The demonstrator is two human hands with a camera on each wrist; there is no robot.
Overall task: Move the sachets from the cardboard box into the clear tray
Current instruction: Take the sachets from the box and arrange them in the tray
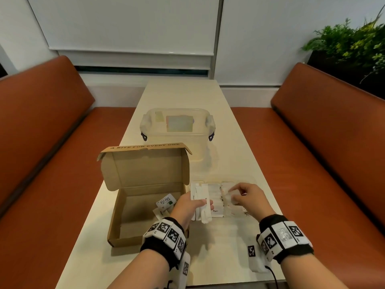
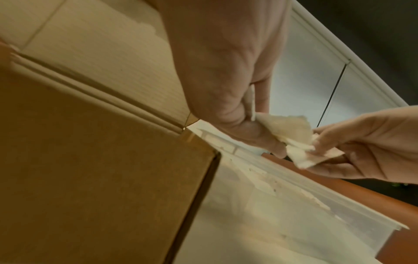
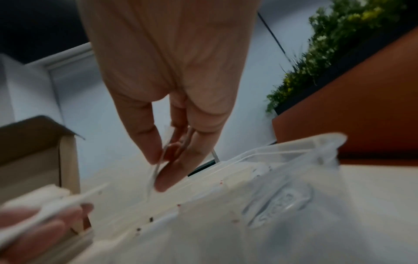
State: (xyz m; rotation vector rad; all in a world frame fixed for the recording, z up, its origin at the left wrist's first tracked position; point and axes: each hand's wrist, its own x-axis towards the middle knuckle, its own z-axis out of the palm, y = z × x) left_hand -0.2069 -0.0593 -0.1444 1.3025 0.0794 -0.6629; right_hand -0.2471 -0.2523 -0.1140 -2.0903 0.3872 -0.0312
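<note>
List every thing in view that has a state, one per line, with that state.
Cardboard box: lid open, a few sachets still inside.
Stevia sachet: lying in the box.
Clear tray: on the table, sachets lined up inside.
Storage tub: lid on.
Left hand: gripping a bunch of white sachets.
Right hand: pinching one sachet over the tray.

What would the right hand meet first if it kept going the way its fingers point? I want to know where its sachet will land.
Most likely the sachets already lying in the clear tray: the right hand, pinching a sachet, points down over it. Depth is unclear.
</note>
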